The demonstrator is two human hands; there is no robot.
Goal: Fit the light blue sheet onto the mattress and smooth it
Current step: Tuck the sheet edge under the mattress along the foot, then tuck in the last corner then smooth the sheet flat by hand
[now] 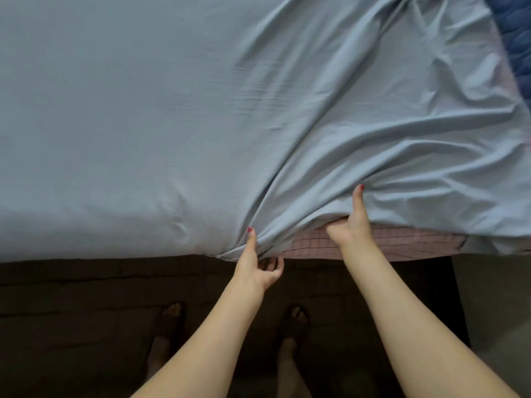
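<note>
The light blue sheet (143,110) covers nearly the whole view, spread over the mattress (388,242). On the left and far side it lies flat and fairly smooth, and its near edge there already drops over the side of the bed. On the right it is loose: long folds fan out from the near edge toward the far right corner. Along the near right edge the sheet is lifted, leaving a strip of pink checked mattress cover bare beneath it. At the far right corner a dark blue quilted cloth (514,44) shows past the sheet's edge, so that corner looks not yet covered.

Below the bed the floor (71,326) is dark, and the person's feet in sandals stand on it, close to the bed.

The left hand (258,268) grips a gathered bunch of the sheet at the near edge, thumb on top, fingers curled under. The right hand (355,225), just to its right, pinches the raised hem, thumb pressed on the top surface and fingers tucked under the fabric.

By my judgement the task is about half done: the left part is fitted, while the near right edge must be pulled down and the folds smoothed out.
</note>
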